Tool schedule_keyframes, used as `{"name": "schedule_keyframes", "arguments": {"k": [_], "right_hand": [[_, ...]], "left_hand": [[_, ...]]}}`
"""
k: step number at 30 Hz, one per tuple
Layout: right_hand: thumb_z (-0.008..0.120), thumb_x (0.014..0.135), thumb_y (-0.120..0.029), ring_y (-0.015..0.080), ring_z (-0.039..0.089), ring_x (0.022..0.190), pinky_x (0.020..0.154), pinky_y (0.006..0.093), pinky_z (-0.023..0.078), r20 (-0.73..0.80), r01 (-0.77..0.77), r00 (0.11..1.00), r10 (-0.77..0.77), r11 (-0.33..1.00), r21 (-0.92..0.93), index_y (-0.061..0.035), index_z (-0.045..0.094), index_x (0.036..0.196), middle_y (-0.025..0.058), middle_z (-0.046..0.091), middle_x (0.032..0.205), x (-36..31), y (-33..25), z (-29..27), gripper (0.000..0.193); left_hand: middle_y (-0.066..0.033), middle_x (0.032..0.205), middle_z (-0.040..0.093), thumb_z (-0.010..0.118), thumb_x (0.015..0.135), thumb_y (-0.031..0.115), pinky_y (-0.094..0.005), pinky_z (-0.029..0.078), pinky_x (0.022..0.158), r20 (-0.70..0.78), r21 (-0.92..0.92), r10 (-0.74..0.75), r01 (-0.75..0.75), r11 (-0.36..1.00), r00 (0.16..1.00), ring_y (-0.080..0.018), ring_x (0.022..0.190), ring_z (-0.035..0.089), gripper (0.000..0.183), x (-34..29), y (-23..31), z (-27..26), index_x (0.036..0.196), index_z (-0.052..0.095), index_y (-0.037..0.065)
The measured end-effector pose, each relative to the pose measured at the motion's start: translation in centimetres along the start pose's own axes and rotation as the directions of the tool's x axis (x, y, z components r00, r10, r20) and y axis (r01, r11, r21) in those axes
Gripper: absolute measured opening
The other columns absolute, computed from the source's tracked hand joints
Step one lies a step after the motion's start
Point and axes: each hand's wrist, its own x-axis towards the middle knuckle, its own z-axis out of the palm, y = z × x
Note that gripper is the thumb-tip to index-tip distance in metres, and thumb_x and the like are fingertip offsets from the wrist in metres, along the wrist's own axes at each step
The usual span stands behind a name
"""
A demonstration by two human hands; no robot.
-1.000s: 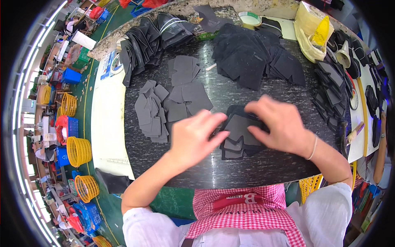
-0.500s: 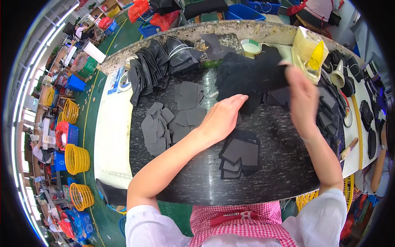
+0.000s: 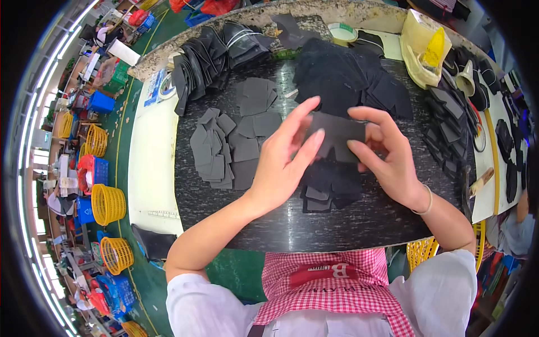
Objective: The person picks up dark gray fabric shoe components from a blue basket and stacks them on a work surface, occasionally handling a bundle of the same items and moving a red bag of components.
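Note:
A small dark grey flat piece [image 3: 337, 130], like cut sheet material, is up above the table between my hands. My right hand [image 3: 387, 154] pinches its right edge, thumb on the near face and fingers curled behind. At the piece's left edge is my left hand [image 3: 286, 151], its thumb and index finger stretched apart; the thumb tip overlaps the piece. Below lies a small stack of black and grey pieces [image 3: 319, 195], partly hidden. Beyond the hands spreads a large pile of black fabric-like pieces [image 3: 331, 73]. Grey cut pieces [image 3: 213, 149] lie in overlapping groups to the left.
Stacked black pieces [image 3: 205, 70] stand at the back left. A tape roll [image 3: 342, 33] and a cream container [image 3: 421, 50] with a yellow item are at the back. More dark pieces [image 3: 446, 121] and a brush [image 3: 481, 181] lie right. Yellow baskets [image 3: 108, 204] stand on the floor.
My right hand has come back from the black pile's right side to the middle and now holds a grey piece. My left hand has lifted and spread its fingers. The view has shifted slightly.

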Motion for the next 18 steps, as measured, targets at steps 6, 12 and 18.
{"name": "schedule_keyframes", "arguments": {"k": [6, 12, 18], "right_hand": [[0.064, 0.086, -0.001, 0.0039, 0.054, 0.056, 0.05, 0.0215, 0.043, 0.171, -0.068, 0.981, 0.095, 0.985, -0.157, -0.0039, 0.059, 0.108, 0.001, 0.058, 0.07, -2.3, 2.4, -0.4, 0.023], [0.066, 0.085, -0.003, 0.0048, 0.055, 0.056, 0.051, 0.0209, 0.044, 0.137, -0.002, 0.989, 0.047, 0.951, -0.308, -0.0021, 0.063, 0.095, 0.0024, 0.059, 0.069, -2.6, 2.8, -0.1, 0.011], [0.067, 0.077, -0.002, 0.0214, 0.059, 0.054, 0.05, 0.0312, 0.047, 0.211, 0.248, 0.965, -0.157, 0.809, -0.533, -0.0032, 0.059, 0.081, 0.0081, 0.056, 0.067, -2.3, 2.7, 0.3, 0.009]], "left_hand": [[0.004, 0.067, 0.054, 0.062, 0.088, 0.002, -0.0182, 0.04, 0.057, 0.026, 0.28, -0.106, 0.094, 0.955, 0.994, -0.0018, 0.061, 0.049, 0.05, -3.4, -1.7, -0.1, 0.136, 0.046, 0.008], [0.0027, 0.066, 0.053, 0.063, 0.087, 0.002, -0.02, 0.04, 0.052, 0.037, 0.391, -0.056, 0.037, 0.92, 0.998, -0.0022, 0.058, 0.049, 0.05, -2.7, -2.5, 0.2, 0.134, 0.048, 0.009], [-0.003, 0.069, 0.058, 0.066, 0.082, 0.002, -0.0266, 0.044, 0.05, 0.166, 0.62, 0.23, -0.283, 0.732, 0.959, -0.0123, 0.054, 0.053, 0.044, -2.3, -3.8, 0.5, 0.124, 0.057, 0.01]]}}
